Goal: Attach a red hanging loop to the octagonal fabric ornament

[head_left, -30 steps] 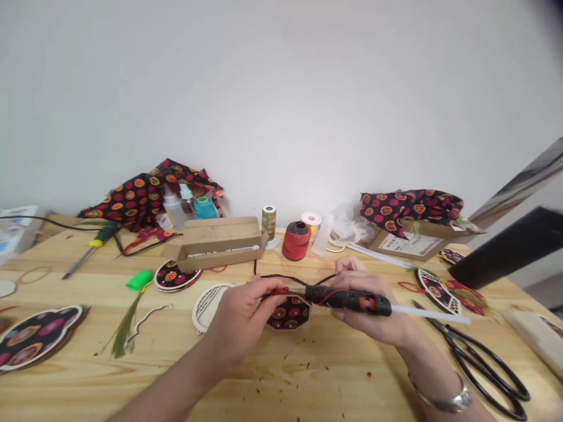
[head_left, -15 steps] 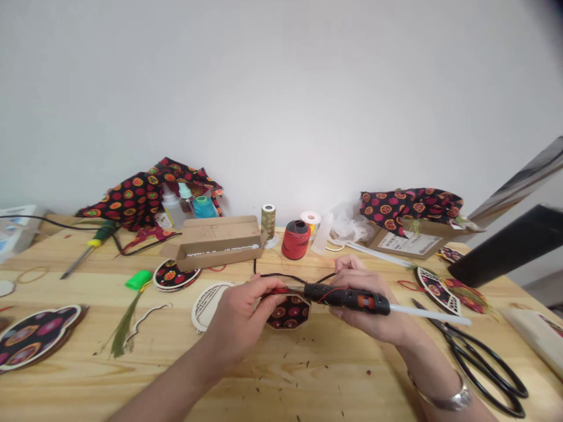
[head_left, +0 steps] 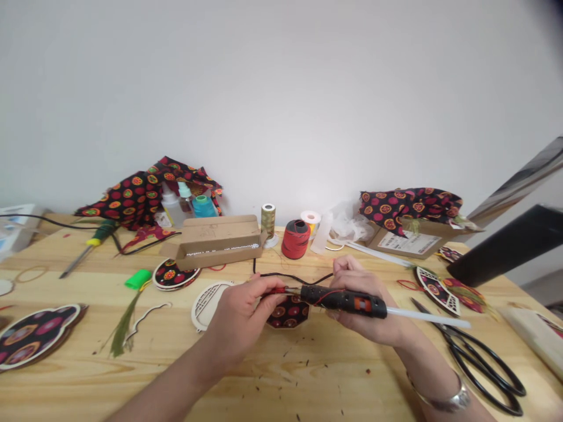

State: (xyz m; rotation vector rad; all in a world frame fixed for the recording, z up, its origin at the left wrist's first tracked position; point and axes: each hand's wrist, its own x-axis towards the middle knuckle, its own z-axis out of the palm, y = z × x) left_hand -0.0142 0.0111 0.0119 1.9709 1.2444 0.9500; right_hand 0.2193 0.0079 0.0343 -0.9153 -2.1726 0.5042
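Observation:
In the middle of the head view, my left hand (head_left: 247,306) pinches the upper edge of an octagonal ornament (head_left: 288,313), covered in dark patterned fabric with a pale rim. Something small and red shows at the fingertips. My right hand (head_left: 367,302) is wrapped round a black hot glue gun (head_left: 343,299) with a clear glue stick (head_left: 428,317) jutting out of its back. The gun's nozzle points left at the ornament's upper edge, close to my left fingertips; whether it touches is too small to tell. Behind it lies the gun's black cord (head_left: 290,276).
Black-handled scissors (head_left: 479,357) lie at right, near my right wrist. A cardboard box (head_left: 222,240), a red thread cone (head_left: 295,239) and a gold thread spool (head_left: 268,223) stand behind. Left are a green tassel (head_left: 124,328), a round wooden frame (head_left: 206,308) and a screwdriver (head_left: 90,249).
The glue gun and my right hand have shifted slightly left, along the ornament's edge. My left hand keeps its hold almost unmoved.

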